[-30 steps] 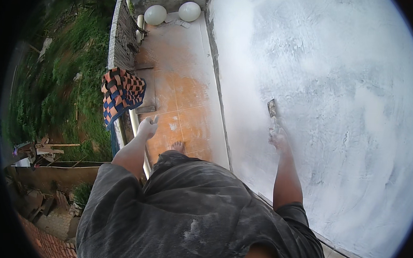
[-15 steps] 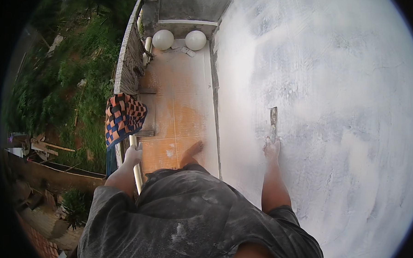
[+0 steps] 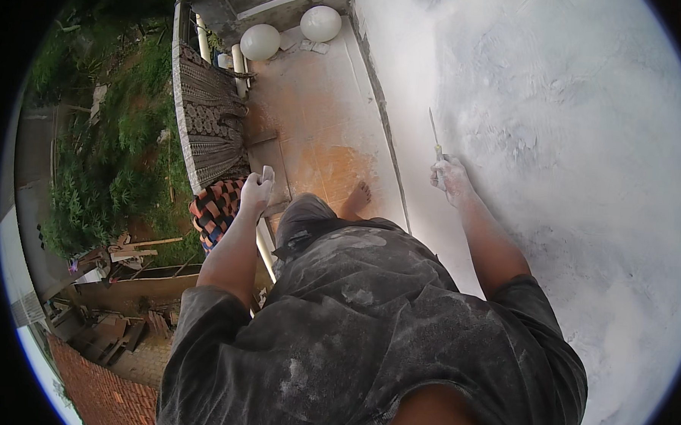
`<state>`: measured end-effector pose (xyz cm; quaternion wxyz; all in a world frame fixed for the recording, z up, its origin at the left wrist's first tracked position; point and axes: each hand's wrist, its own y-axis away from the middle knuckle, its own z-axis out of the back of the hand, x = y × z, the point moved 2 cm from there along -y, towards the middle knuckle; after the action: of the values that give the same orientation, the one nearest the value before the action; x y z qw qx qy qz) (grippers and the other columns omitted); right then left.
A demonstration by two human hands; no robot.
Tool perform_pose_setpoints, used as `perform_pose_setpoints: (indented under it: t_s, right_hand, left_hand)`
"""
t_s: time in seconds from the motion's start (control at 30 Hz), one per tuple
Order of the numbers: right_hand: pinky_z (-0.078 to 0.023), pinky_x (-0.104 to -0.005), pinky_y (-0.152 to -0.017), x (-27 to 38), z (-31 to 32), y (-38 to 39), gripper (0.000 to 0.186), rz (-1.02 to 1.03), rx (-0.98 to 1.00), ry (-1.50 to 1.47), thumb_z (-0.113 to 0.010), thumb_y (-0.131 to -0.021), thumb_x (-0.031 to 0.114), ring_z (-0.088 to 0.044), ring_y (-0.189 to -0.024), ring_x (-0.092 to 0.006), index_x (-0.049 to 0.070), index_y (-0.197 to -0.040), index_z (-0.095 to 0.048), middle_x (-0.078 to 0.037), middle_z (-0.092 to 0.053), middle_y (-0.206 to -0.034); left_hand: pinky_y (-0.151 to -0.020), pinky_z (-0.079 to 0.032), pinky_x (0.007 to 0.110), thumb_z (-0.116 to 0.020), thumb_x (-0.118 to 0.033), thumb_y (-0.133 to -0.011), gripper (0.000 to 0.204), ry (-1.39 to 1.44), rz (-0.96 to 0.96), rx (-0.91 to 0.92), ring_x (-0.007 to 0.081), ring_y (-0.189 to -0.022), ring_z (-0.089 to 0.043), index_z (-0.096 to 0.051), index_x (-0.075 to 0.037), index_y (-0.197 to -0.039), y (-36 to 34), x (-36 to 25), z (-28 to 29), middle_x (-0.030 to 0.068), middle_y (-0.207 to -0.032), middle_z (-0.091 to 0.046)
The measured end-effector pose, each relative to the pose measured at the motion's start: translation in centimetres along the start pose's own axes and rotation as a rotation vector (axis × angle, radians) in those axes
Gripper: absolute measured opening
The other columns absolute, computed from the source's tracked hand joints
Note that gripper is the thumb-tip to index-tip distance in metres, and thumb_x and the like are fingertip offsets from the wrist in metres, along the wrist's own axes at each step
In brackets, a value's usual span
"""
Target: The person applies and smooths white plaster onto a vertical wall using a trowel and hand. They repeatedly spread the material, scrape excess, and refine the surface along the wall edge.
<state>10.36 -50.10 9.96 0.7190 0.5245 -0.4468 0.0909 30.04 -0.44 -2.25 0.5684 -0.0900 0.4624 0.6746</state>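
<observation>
My right hand [image 3: 452, 178], dusted white, is closed round the handle of a putty knife [image 3: 434, 129]. The blade appears thin and edge-on, pointing away from me, beside the white-coated wall [image 3: 577, 192]; whether it touches the wall I cannot tell. My left hand [image 3: 255, 192], also powdery, is raised by the balcony railing with its fingers curled. Anything inside that hand is hidden. Just behind it a black-and-orange checked cloth [image 3: 215, 207] hangs over the railing.
Two white round objects [image 3: 320, 24] sit at the far end of the dusty orange tiled floor [image 3: 314, 128]. A patterned cloth [image 3: 212, 116] drapes the railing on my left, with greenery [image 3: 122, 172] below. A grey board [image 3: 270, 168] lies beside the railing.
The view has turned and shifted. My left hand has risen from low beside the railing to beyond the checked cloth. The putty knife has turned from blade-flat to edge-on, still in my right hand.
</observation>
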Motion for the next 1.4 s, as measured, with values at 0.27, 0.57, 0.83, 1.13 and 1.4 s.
perform_pose_setpoints:
  t_s: [0.27,0.57,0.83,1.13,1.4]
  right_hand:
    - [-0.045,-0.0356,-0.073,12.7,-10.4,0.4,0.023,-0.086,0.88,0.787,-0.075,-0.082,0.028,-0.056,-0.077,-0.0182,0.009,-0.093,-0.069,-0.003,-0.062,-0.083]
    - [-0.047,-0.0418,-0.08,22.9,-20.6,-6.4,0.026,-0.126,0.921,0.904,-0.067,-0.08,0.025,-0.063,-0.086,-0.0245,0.005,-0.097,-0.071,-0.009,-0.068,-0.088]
    - [-0.051,-0.0397,-0.091,29.0,-26.3,-13.9,0.034,-0.004,0.92,1.196,-0.072,-0.088,0.029,-0.068,-0.104,-0.0281,0.005,-0.112,-0.073,-0.012,-0.073,-0.103]
    - [-0.052,-0.0389,-0.072,27.2,-21.9,-26.6,0.022,0.061,-0.017,0.793,-0.072,-0.089,0.027,-0.066,-0.073,-0.0214,0.008,-0.098,-0.075,-0.008,-0.07,-0.079]
    - [-0.053,-0.0464,-0.085,14.9,-13.9,-18.5,0.034,-0.192,0.144,1.156,-0.066,-0.088,0.039,-0.068,-0.095,-0.0342,0.006,-0.096,-0.07,-0.016,-0.071,-0.095]
  left_hand:
    - [-0.072,-0.052,0.035,-0.063,-0.022,-0.085,0.023,0.099,0.048,0.072,0.0204,-0.076,-0.067,-0.06,0.0,-0.09,-10.1,-5.6,1.5,0.0124,-0.081,-0.068]
    - [-0.08,-0.051,0.046,-0.067,-0.028,-0.085,0.029,-0.248,0.025,0.147,0.0391,-0.087,-0.067,-0.061,0.0,-0.085,-23.5,-11.7,6.5,0.0219,-0.084,-0.068]
    - [-0.076,-0.052,0.039,-0.068,-0.045,-0.094,0.048,-0.127,-0.124,0.045,0.0261,-0.079,-0.068,-0.064,0.002,-0.087,-36.5,-23.8,13.3,0.0126,-0.081,-0.071]
    - [-0.072,-0.047,0.048,-0.062,-0.057,-0.098,0.06,-0.412,-0.242,0.026,0.0429,-0.075,-0.06,-0.056,0.0,-0.081,-39.4,-24.8,17.9,0.0224,-0.073,-0.059]
    - [-0.069,-0.049,0.042,-0.068,-0.042,-0.096,0.047,-0.093,-0.135,0.041,0.0306,-0.069,-0.062,-0.055,-0.001,-0.078,-37.3,-19.9,11.6,0.0145,-0.07,-0.06]
